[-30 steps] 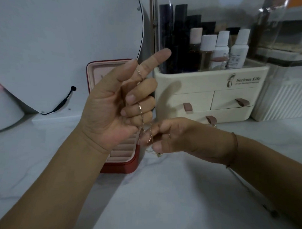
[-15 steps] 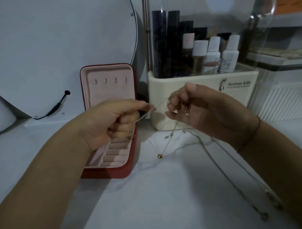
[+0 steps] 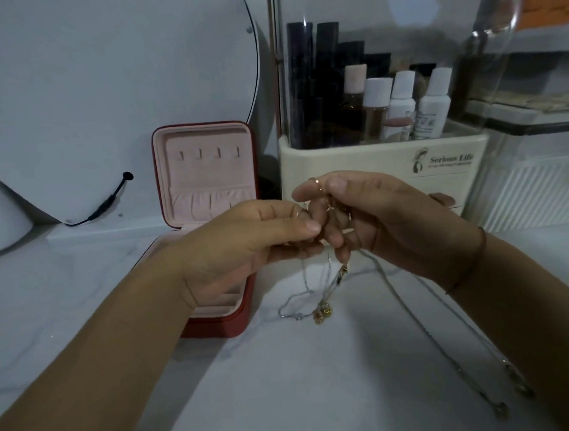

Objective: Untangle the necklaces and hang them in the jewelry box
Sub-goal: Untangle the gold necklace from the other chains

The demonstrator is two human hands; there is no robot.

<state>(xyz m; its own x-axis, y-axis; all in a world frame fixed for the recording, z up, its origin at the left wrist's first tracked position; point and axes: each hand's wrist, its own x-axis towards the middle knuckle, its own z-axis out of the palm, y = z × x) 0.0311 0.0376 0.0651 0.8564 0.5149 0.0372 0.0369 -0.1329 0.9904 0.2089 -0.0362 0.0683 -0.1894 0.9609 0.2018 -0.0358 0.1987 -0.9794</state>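
Centrally, left hand (image 3: 245, 245) and right hand (image 3: 396, 221) meet at the fingertips, both pinching the tangled necklaces (image 3: 322, 311), chains hanging from the fingers onto the white table (image 3: 299, 392), longer strands trailing to lower right, open red jewelry box (image 3: 207, 173) left of centre, lid upright.

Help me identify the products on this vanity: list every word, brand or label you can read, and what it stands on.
"Serious Life": printed on the front of the cream organiser, beside a small figure logo.
Small print line just under that name: too blurred to read.
Labels on the white bottles standing in the organiser: too small to read.
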